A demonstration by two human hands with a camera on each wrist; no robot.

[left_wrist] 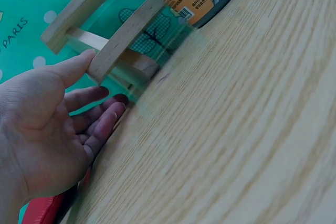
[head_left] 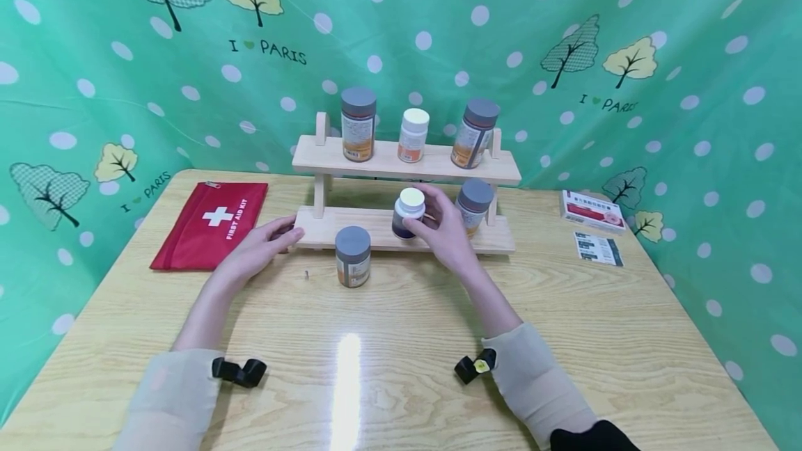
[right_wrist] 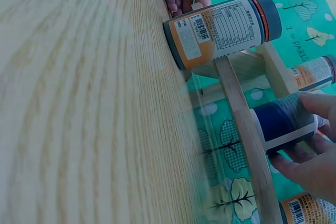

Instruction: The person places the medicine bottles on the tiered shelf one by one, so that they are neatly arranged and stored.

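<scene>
My right hand (head_left: 448, 234) grips a dark blue bottle with a white cap (head_left: 406, 223) at the middle of the lower shelf, thumb and fingers on its sides. In the right wrist view the blue bottle (right_wrist: 281, 124) stands at the board's front edge. My left hand (head_left: 260, 250) is at the left end of the wooden two-tier rack (head_left: 316, 223). Its thumb touches the board end in the left wrist view, the other fingers loosely bent below. A grey-lidded jar (head_left: 353, 259) stands on the table before the rack. Another grey-lidded jar (head_left: 474, 200) is partly hidden behind my right hand.
On the upper shelf stand two grey-lidded jars (head_left: 358, 124) (head_left: 475, 134) with a small white bottle (head_left: 413, 136) between them. A red first aid kit pouch (head_left: 209, 228) lies left, by my left forearm. A medicine box (head_left: 592, 211) and a blister pack (head_left: 598, 249) lie right.
</scene>
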